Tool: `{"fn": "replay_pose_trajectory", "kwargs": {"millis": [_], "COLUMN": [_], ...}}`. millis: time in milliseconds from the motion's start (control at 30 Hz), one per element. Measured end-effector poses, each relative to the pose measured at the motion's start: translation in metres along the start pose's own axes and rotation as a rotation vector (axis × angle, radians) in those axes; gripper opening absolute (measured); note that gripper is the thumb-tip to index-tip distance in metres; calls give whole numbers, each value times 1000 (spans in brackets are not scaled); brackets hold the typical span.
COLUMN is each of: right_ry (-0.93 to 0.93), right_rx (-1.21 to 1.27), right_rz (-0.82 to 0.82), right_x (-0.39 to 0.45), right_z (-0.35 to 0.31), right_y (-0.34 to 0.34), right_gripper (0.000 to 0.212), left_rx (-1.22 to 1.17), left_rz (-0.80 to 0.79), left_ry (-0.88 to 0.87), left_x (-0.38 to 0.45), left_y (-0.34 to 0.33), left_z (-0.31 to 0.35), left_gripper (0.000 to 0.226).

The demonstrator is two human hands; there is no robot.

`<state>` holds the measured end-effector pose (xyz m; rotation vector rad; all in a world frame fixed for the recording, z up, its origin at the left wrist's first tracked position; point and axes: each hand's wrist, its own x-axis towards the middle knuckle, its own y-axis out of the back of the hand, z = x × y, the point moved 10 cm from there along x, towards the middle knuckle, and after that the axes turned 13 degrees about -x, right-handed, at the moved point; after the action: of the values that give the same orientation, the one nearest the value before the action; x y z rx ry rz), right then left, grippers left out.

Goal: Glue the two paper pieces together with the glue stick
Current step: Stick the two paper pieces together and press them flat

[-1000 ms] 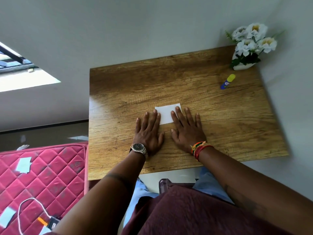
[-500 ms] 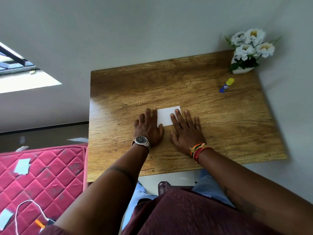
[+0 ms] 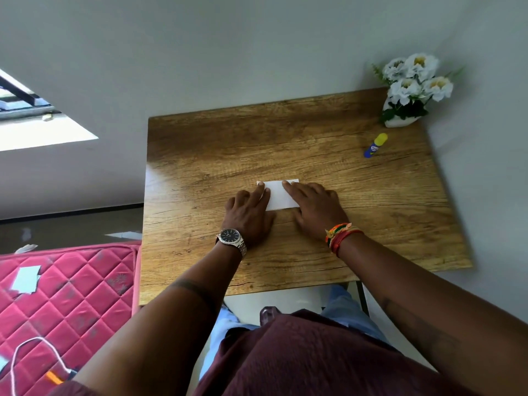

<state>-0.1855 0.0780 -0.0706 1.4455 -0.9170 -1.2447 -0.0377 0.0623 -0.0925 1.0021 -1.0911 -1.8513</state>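
A small white paper rectangle (image 3: 279, 195) lies flat in the middle of the wooden table (image 3: 200, 167). My left hand (image 3: 249, 215) rests palm down on the paper's left edge, fingers together. My right hand (image 3: 314, 208) presses flat on its right edge. Only one paper surface shows; I cannot tell whether a second piece lies under it. The glue stick (image 3: 375, 145), blue with a yellow cap, lies on its side at the far right of the table, well away from both hands.
A white pot of white flowers (image 3: 408, 90) stands at the table's far right corner, just behind the glue stick. A grey wall borders the table's far and right sides. A pink quilted mattress (image 3: 65, 304) with paper scraps and a white cable lies to the left.
Both hands slid forward and closer onto the paper's two side edges, with the left fingers drawn together. The paper stayed in place and the camera tilted slightly.
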Motion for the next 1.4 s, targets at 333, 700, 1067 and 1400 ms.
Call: {"fn": "replay_pose_trajectory", "kwargs": {"millis": [333,700,1067,1400], "right_ry": [222,196,148,145], "right_rx": [-58,-63,-63,-41], "right_rz": [47,136,91,91], "right_x": [1,-14,-24,-22], "right_z": [11,10,4,7], "right_y": [6,3,-11,-15], "right_gripper": [37,49,52,51], "left_rx": [32,53,-26,-68], "left_rz": [-2,55,110,101], "left_ry": [-12,-77,13,131], "left_x": [1,-12,-36,-42], "left_y": [4,-12,-27,-29], "left_z": [7,35,34,18], "left_gripper": [77,85,82,95]}}
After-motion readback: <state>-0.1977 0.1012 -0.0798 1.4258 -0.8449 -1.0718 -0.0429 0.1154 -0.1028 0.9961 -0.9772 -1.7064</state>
